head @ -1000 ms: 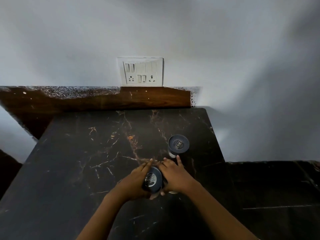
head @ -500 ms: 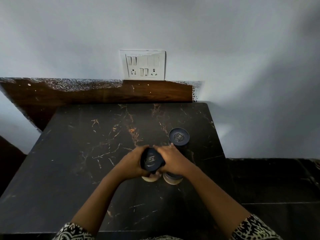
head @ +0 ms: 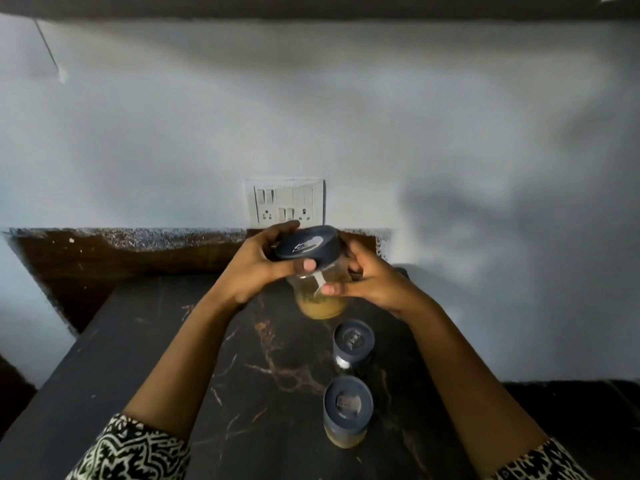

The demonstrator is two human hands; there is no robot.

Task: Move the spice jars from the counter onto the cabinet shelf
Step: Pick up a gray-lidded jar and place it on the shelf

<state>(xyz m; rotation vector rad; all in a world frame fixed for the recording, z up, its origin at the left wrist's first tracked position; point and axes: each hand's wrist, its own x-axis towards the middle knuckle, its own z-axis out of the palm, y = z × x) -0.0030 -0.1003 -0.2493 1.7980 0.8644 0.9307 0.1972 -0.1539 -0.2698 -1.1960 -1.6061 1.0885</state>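
A clear spice jar [head: 320,304] with yellow powder and a dark blue lid hangs in the air above the counter, tilted toward me. My left hand [head: 258,268] grips its lid, fingers and thumb curled round the rim. My right hand [head: 369,280] holds the jar's body from the right side. Two more jars with dark blue lids stand on the black marble counter [head: 138,358]: one [head: 353,342] just below the lifted jar, another [head: 346,415] nearer to me with yellow contents.
A white switch and socket plate [head: 285,202] sits on the pale wall behind the counter. A brown backsplash strip [head: 121,251] runs along the counter's far edge. A dark overhang [head: 311,5] crosses the top of the view. Lower dark counter lies at the right.
Both hands have lifted the jar off the counter, up and away toward the wall. The view has tilted upward, and a second standing jar has come into sight.
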